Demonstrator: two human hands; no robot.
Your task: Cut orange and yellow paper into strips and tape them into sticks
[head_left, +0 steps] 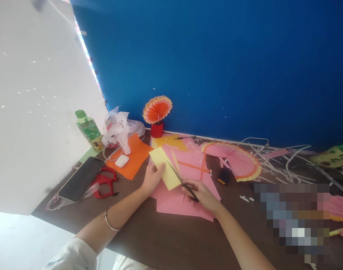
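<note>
Between my two hands is a yellow paper sheet [166, 168], its left edge gripped by my left hand [154, 176]. My right hand [198, 193] is closed around a pair of dark-handled scissors [175, 172], whose blades lie across the right side of the yellow paper. A narrow yellow strip [176, 161] shows just beyond the blades. Below both hands lie pink paper sheets [185, 208], with orange strips [195, 167] on top of them. Some of my fingers are hidden behind the paper and the scissor handles.
A phone [81, 179], red straps [105, 183], a white earphone case [122, 161], orange paper [139, 153] and a green-capped bottle [88, 129] lie to the left. Behind stands a folded-paper flower [158, 108] in a red pot [157, 130]. A pink pleated fan [238, 159] and paper scraps [275, 165] lie right.
</note>
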